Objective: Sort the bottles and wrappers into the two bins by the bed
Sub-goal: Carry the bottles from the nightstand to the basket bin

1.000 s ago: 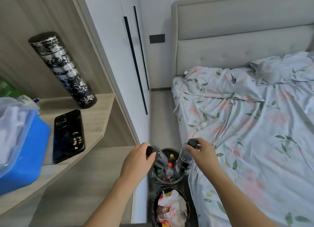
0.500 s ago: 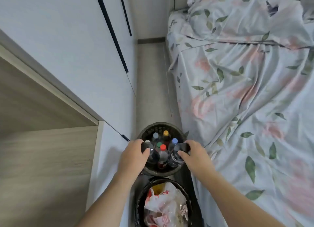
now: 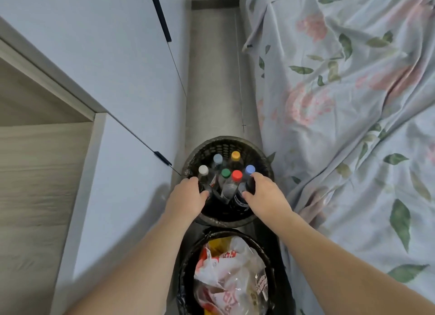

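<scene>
While both reach in | left hand, right hand grip bottles

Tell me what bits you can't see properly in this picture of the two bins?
All from the head view:
- Black bottle under the left hand: the hand covers it almost entirely.
- Dark bottle in the right hand: the fingers hide its cap and the label is too small to read.
- Bottle bin: the bottles hide its bottom.
- Wrapper bin: the picture's bottom edge cuts it off, and a plastic bag covers what lies beneath.
</scene>
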`<state>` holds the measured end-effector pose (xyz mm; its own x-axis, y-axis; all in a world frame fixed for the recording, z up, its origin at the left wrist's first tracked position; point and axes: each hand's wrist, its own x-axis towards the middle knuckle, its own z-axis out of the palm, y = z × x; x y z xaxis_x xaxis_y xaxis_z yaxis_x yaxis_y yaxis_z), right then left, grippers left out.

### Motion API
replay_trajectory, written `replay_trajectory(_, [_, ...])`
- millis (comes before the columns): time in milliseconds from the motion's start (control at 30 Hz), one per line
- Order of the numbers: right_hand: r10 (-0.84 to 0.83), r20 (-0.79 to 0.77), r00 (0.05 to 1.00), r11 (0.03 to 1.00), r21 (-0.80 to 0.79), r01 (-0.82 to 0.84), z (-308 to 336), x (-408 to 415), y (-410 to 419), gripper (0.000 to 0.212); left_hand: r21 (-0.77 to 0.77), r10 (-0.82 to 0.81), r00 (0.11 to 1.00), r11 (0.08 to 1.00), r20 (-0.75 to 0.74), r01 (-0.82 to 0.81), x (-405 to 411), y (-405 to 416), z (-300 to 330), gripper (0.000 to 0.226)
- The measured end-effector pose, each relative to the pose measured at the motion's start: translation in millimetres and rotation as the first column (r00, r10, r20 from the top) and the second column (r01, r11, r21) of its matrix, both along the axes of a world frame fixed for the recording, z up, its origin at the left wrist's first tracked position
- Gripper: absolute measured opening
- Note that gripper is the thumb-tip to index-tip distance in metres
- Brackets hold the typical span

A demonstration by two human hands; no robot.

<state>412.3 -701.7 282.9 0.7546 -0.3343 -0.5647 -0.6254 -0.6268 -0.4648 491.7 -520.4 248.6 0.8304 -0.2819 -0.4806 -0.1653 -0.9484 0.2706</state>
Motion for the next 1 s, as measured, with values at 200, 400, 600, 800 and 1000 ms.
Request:
replay_trajectory(200, [-0.007, 0.045, 0.999, 1.0, 0.025, 0.006, 74.4, -5.6, -9.5, 0.059, -0.056, -0.015, 0.998, 0.998, 0.065, 0.019, 1.3, -14.2, 68.9, 0.037])
replay_trajectory(400, [0.029, 0.124, 0.992, 1.0, -0.005, -0.029, 214.8, -19.3, -32.8, 0.053, -0.104, -0.099, 0.992, 0.989, 0.083, 0.108, -15.3, -37.6, 200.4, 0.036])
replay_trajectory(600, [0.024, 0.256, 0.966, 0.998, -0.062, -0.009, 381.3, -70.8, -48.9, 0.052, -0.234, -0.129, 0.973, 0.957, 0.193, 0.174, -61.2, -62.0, 374.1, 0.042])
replay_trajectory(800, [-0.049, 0.36, 0.932, 0.993, -0.083, 0.085, 503.8, -132.6, -48.0, 0.055, -0.252, -0.18, 0.928, 0.93, 0.327, 0.269, -105.0, -64.7, 514.3, 0.046])
replay_trajectory(1000, [-0.107, 0.459, 0.882, 0.971, -0.144, 0.192, 591.1, -180.4, -52.2, 0.055, -0.279, -0.261, 0.833, 0.857, 0.488, 0.433, -121.6, -86.2, 614.0, 0.041])
